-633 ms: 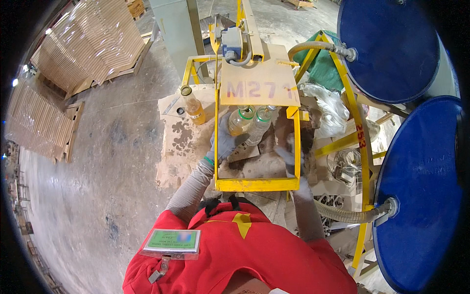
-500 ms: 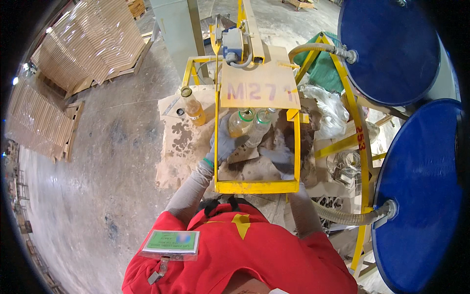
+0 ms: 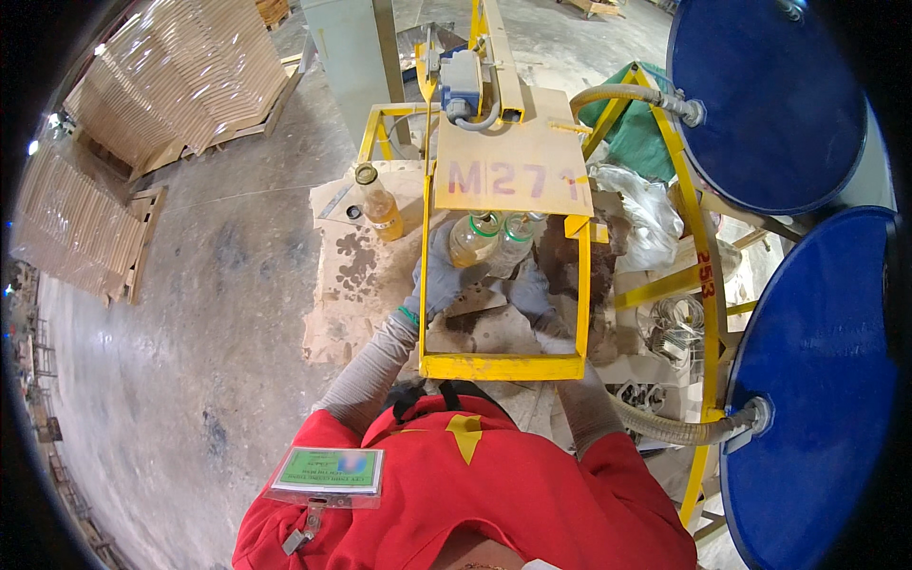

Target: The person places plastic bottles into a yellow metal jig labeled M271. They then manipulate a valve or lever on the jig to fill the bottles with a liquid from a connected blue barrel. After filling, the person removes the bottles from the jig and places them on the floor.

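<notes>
Inside the yellow frame (image 3: 503, 366), the gloved left hand (image 3: 439, 277) is clenched around a clear bottle with a green cap (image 3: 472, 237), and the gloved right hand (image 3: 528, 287) grasps a second one (image 3: 514, 239) just beside it — both bottles tilt up under the frame's cardboard panel (image 3: 511, 157). An open bottle of amber liquid (image 3: 379, 201) stands apart on the stained cardboard (image 3: 356, 271), near its far-left corner — two blue drums (image 3: 812, 380) flank the frame's right side.

Clear plastic bottles (image 3: 472, 239); painted metal frame (image 3: 502, 366)
</notes>
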`<control>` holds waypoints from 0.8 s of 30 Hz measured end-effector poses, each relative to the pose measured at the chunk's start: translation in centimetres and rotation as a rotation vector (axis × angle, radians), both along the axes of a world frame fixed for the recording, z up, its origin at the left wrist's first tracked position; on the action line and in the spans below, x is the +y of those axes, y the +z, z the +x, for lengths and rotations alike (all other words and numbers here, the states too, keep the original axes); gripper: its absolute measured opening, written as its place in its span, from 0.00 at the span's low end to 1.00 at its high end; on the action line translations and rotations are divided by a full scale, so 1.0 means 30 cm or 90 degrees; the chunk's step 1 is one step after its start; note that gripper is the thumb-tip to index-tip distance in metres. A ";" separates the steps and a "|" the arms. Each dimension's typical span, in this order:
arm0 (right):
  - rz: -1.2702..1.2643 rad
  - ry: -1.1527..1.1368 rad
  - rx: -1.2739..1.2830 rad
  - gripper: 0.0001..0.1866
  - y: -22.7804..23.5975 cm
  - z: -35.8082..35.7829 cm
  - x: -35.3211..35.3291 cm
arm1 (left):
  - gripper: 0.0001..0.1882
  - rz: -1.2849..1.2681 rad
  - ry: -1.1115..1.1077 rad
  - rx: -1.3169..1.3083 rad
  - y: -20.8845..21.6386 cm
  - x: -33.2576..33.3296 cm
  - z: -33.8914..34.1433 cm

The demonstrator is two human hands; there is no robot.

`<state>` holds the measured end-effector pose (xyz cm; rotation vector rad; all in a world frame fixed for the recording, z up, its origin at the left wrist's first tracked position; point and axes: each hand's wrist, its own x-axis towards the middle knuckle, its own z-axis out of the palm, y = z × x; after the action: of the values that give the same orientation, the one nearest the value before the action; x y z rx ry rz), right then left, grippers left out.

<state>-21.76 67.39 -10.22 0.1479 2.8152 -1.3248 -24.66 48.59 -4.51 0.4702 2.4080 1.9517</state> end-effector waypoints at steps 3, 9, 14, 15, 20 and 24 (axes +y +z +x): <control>-0.019 0.004 0.057 0.44 -0.001 -0.004 -0.008 | 0.41 -0.019 -0.002 0.005 0.015 -0.006 0.001; 0.014 0.009 0.100 0.49 -0.014 -0.008 0.006 | 0.39 -0.037 -0.008 0.025 0.029 0.000 -0.008; -0.194 -0.046 0.046 0.35 0.105 0.074 0.063 | 0.39 -0.022 0.000 -0.003 0.053 0.005 0.004; -0.335 -0.077 0.104 0.31 0.102 0.119 0.090 | 0.39 -0.064 0.000 0.022 0.061 0.011 0.002; -0.787 -0.159 0.052 0.28 0.352 0.303 0.079 | 0.40 0.026 -0.005 -0.009 0.012 -0.012 -0.003; -0.815 -0.115 -0.049 0.31 0.480 0.379 0.038 | 0.41 0.019 -0.020 -0.001 0.014 -0.004 -0.017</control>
<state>-10.39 68.52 4.18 0.3714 1.4223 -2.6961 -25.18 48.45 -4.10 0.5030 2.3591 1.9775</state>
